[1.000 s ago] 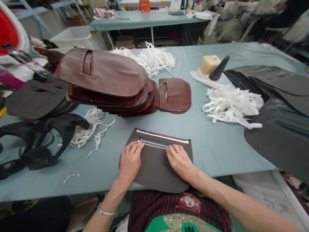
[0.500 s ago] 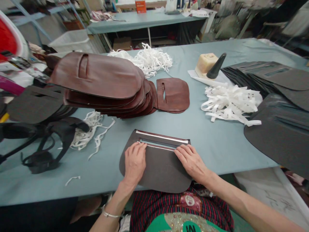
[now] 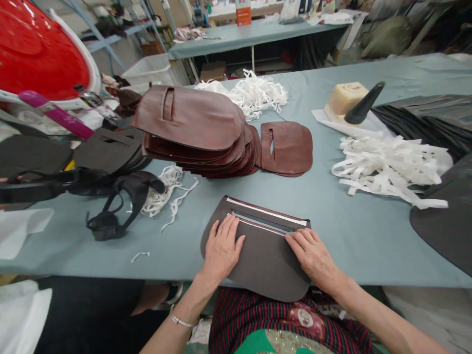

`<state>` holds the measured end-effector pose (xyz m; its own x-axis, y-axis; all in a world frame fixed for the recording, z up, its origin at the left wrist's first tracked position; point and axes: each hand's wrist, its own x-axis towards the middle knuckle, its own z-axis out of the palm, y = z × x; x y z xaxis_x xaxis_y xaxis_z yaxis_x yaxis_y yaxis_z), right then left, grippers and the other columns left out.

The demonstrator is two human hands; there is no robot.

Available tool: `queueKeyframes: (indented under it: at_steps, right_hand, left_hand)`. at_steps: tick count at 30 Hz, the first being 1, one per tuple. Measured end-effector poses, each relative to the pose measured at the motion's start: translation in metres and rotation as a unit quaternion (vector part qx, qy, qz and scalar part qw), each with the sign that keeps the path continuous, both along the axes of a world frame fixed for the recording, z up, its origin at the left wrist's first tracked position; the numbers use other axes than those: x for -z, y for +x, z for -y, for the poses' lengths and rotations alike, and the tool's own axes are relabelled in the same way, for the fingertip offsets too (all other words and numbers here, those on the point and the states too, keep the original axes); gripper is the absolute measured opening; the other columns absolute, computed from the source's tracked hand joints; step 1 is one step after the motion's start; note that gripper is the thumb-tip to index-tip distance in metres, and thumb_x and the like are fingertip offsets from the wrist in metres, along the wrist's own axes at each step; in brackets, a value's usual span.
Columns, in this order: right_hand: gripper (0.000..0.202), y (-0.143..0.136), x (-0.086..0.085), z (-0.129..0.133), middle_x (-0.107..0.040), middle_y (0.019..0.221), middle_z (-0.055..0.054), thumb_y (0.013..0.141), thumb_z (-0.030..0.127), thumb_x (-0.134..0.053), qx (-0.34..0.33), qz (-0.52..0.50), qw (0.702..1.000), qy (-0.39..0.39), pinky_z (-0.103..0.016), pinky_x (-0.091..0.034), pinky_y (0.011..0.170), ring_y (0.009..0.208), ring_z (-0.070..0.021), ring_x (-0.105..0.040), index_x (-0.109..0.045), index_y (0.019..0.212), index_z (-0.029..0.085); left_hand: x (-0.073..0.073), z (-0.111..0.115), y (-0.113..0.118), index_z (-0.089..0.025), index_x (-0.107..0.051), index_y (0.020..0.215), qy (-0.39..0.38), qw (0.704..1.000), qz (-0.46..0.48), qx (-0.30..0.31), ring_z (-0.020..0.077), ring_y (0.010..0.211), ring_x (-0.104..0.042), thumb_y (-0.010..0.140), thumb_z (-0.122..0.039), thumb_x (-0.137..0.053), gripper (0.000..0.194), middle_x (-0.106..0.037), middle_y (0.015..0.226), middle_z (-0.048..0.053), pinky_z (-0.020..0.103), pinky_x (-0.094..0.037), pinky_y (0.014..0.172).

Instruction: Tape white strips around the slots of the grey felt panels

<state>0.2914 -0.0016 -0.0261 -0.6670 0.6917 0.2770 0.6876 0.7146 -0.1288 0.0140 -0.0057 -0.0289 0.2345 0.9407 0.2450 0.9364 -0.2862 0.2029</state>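
A dark grey bag panel point(image 3: 265, 265) lies on the table before me, its brown face showing only along the top edge. A long slot point(image 3: 263, 223) runs near that edge, with white tape strips point(image 3: 267, 211) along it. My left hand point(image 3: 223, 248) rests flat on the panel at the slot's left end, fingers stretched and thumb apart. At the right end, my right hand point(image 3: 313, 255) has its fingers bent together on the slot's lower edge; its thumb is hidden.
Brown panels point(image 3: 191, 118) are stacked behind, beside a smaller brown panel piece point(image 3: 287, 147). White tape strips point(image 3: 391, 164), a yellowish block point(image 3: 344, 101) and a black horn-shaped tool point(image 3: 365, 103) lie to the right. Black straps point(image 3: 125, 206) lie left; another person's dark-clothed leg point(image 3: 92, 305) is beside me.
The view has turned left, showing more of the red object and the person beside me. My left hand has flattened out, its thumb now apart. My right hand stays at the slot's right end.
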Motion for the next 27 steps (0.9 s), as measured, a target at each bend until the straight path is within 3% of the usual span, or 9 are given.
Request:
queueKeyframes:
  at_steps: [7, 11, 15, 18, 22, 25, 27]
  right_hand:
    - [0.030, -0.001, 0.002, 0.003, -0.057, 0.111, -0.017, 0.093, 0.010, -0.036, 0.025, -0.024, 0.999, -0.010, -0.044, -0.041, 0.089, 0.106, -0.0274, -0.045, -0.059, 0.112, 0.008]
    - [0.028, -0.002, 0.004, 0.002, -0.058, 0.107, -0.015, 0.093, 0.011, -0.037, 0.032, -0.026, 0.999, -0.017, -0.042, -0.040, 0.088, 0.100, -0.0253, -0.046, -0.059, 0.110, 0.009]
    - [0.023, -0.003, 0.002, 0.002, -0.058, 0.099, -0.012, 0.092, 0.014, -0.041, 0.053, -0.012, 0.998, -0.029, -0.040, -0.040, 0.083, 0.090, -0.0230, -0.046, -0.060, 0.105, 0.012]
    - [0.021, -0.002, -0.003, 0.006, -0.057, 0.101, -0.012, 0.091, 0.013, -0.044, 0.091, 0.000, 0.995, -0.032, -0.042, -0.038, 0.087, 0.094, -0.0243, -0.045, -0.059, 0.105, 0.013]
    - [0.028, -0.018, -0.016, 0.026, -0.056, 0.104, -0.013, 0.084, 0.009, -0.047, 0.167, 0.000, 0.984, -0.065, -0.043, -0.038, 0.085, 0.097, -0.0264, -0.046, -0.057, 0.110, 0.014]
    - [0.025, -0.037, -0.025, 0.048, -0.059, 0.096, -0.009, 0.083, 0.015, -0.049, 0.101, -0.036, 0.986, -0.130, -0.039, -0.040, 0.079, 0.089, -0.0232, -0.050, -0.058, 0.106, 0.018]
    - [0.029, -0.040, -0.026, 0.055, -0.060, 0.109, -0.008, 0.083, 0.018, -0.051, 0.016, -0.052, 0.989, -0.134, -0.039, -0.038, 0.085, 0.100, -0.0233, -0.050, -0.057, 0.111, 0.021]
  left_hand:
    - [-0.002, -0.006, 0.007, -0.019, -0.049, 0.127, 0.002, 1.000, -0.012, -0.011, 0.0288, 0.120, -0.048, 0.089, -0.028, -0.048, 0.039, -0.056, 0.124, 0.013, 0.049, -0.035, 0.103]
    - [0.001, -0.008, 0.008, -0.019, -0.052, 0.122, 0.015, 1.000, -0.015, -0.005, 0.0293, 0.122, -0.047, 0.089, -0.026, -0.047, 0.035, -0.056, 0.123, 0.014, 0.048, -0.035, 0.103]
    - [0.003, 0.004, 0.013, -0.014, -0.046, 0.129, 0.014, 1.000, -0.005, 0.005, 0.0316, 0.128, -0.039, 0.085, -0.039, -0.052, 0.051, -0.048, 0.134, 0.017, 0.049, -0.032, 0.106]
    - [0.005, 0.009, 0.014, -0.015, -0.040, 0.135, 0.012, 1.000, -0.007, -0.004, 0.0350, 0.132, -0.033, 0.079, -0.049, -0.056, 0.068, -0.039, 0.142, 0.018, 0.052, -0.032, 0.104]
    - [-0.004, -0.011, 0.016, -0.021, -0.048, 0.130, -0.003, 0.999, -0.017, -0.046, 0.0341, 0.118, -0.045, 0.080, -0.043, -0.056, 0.056, -0.048, 0.132, 0.015, 0.051, -0.038, 0.094]
    - [-0.019, -0.032, 0.024, -0.021, -0.056, 0.120, -0.021, 0.999, -0.006, -0.039, 0.0305, 0.110, -0.050, 0.084, -0.032, -0.053, 0.038, -0.057, 0.120, 0.013, 0.049, -0.040, 0.092]
    - [-0.023, -0.043, 0.031, -0.022, -0.057, 0.117, -0.044, 0.999, 0.021, 0.010, 0.0262, 0.115, -0.050, 0.085, -0.018, -0.048, 0.034, -0.056, 0.126, 0.010, 0.045, -0.041, 0.094]
